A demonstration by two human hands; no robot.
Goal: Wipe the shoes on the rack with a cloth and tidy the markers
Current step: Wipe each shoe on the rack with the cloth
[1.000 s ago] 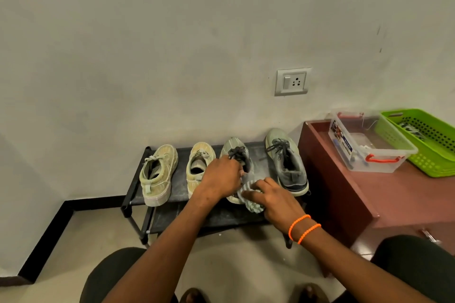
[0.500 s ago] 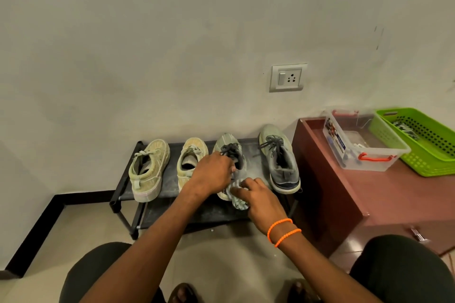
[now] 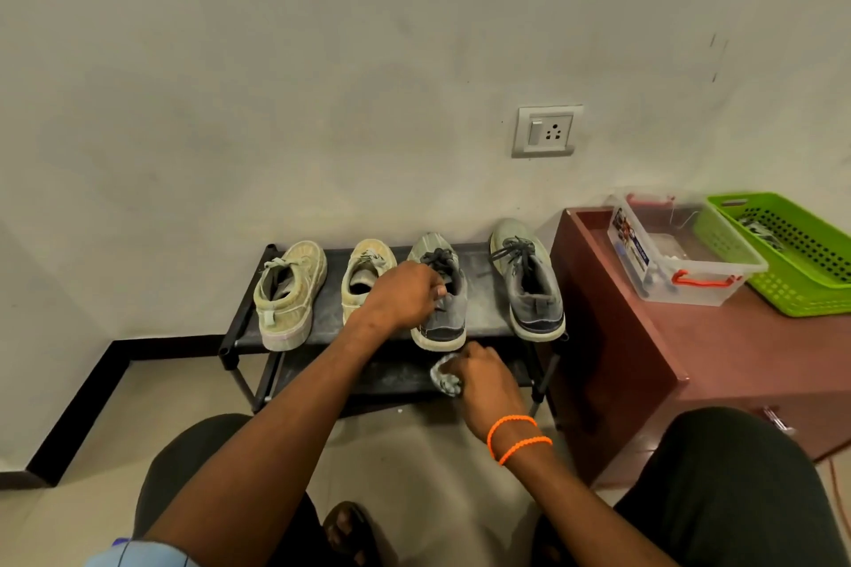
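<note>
Both hands work: my left hand (image 3: 405, 295) grips the grey shoe (image 3: 441, 296) steady, my right hand (image 3: 479, 375) bunches the cloth (image 3: 444, 378) below for wiping.

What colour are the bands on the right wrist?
Orange, two beaded bands, clearest in the head view.

A plain off-white wall (image 3: 322, 83) fills most of the view, with a few small dark marks (image 3: 718, 55) at the upper right. A grey socket plate (image 3: 546, 131) with a switch sits low on this wall. A black skirting board (image 3: 92, 387) runs along the bottom and turns at the left corner. The floor (image 3: 161, 401) is pale beige and a little shiny. At the right stands a reddish-brown wooden cabinet (image 3: 612, 359), close to the wall. The light is soft and even.
</note>
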